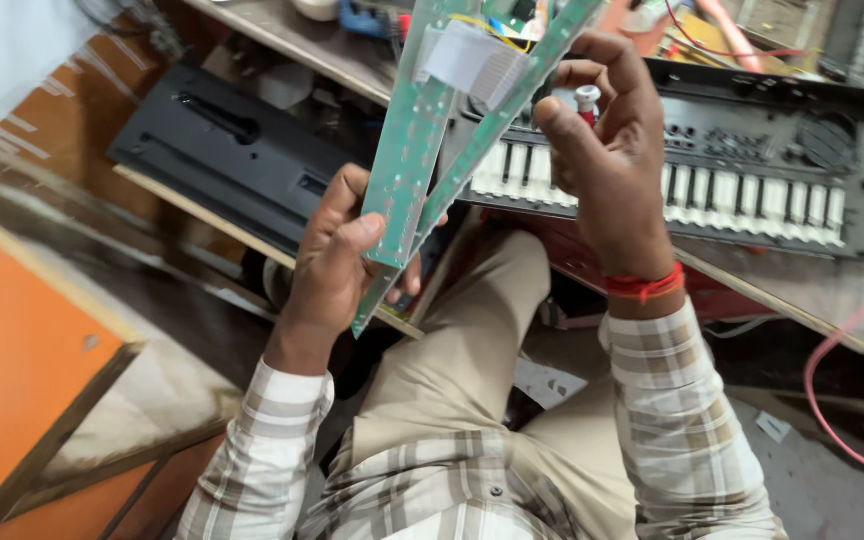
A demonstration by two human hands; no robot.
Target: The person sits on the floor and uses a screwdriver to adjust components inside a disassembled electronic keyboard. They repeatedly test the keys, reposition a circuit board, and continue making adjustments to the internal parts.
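Two hands (352,250) hold circuit boards (412,150) before keyboard (752,170).

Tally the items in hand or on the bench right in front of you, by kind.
Long green circuit boards, held in the left hand: 2
White ribbon cable on the boards: 1
Small red-and-silver tool, in the right hand: 1
Opened black keyboard: 1
Black casing panel: 1
Total: 6
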